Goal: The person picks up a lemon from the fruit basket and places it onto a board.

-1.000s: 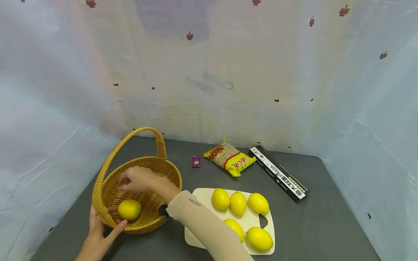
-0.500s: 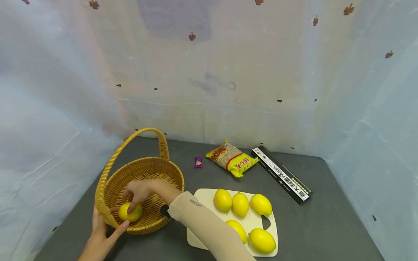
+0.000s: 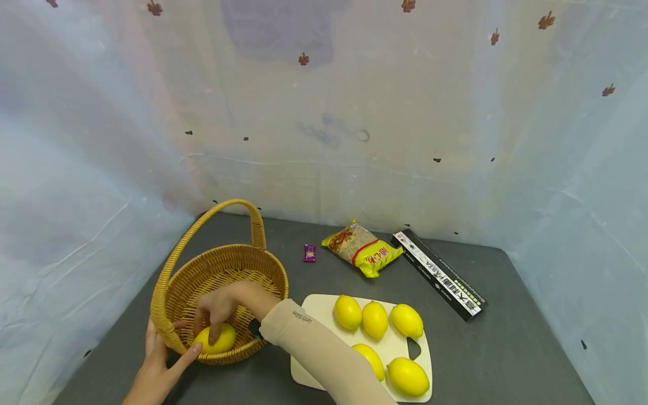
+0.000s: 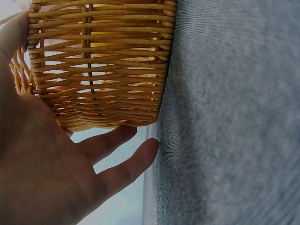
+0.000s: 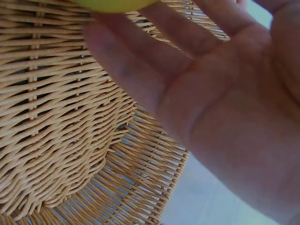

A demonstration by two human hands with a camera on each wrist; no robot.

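Observation:
A yellow lemon (image 3: 225, 337) lies in the near part of a wicker basket (image 3: 253, 253) with a tall arched handle. My right hand (image 3: 220, 306) reaches down into the basket with thumb and fingers round this lemon. In the right wrist view, the fingers extend to the lemon (image 5: 115, 4) at the top edge, over the woven bottom. My left hand (image 3: 157, 363) grips the basket's near left rim by the foot of the handle, thumb at the rim. From the left wrist view, two fingers of the left hand (image 4: 51, 154) spread below the woven wall (image 4: 108, 70).
Right of the basket, a cream cutting board (image 3: 321, 309) bears several lemons (image 3: 407, 376), partly covered by my right sleeve (image 3: 324, 357). Farther back on the dark table (image 3: 506, 337) lie a small purple packet (image 3: 310, 253), a yellow noodle bag (image 3: 361, 248) and a long black pasta box (image 3: 440, 275).
My right hand has come down from above the lemon and closed its fingers on it. The lemon has turned and shifted slightly right. My left hand keeps its grip on the rim.

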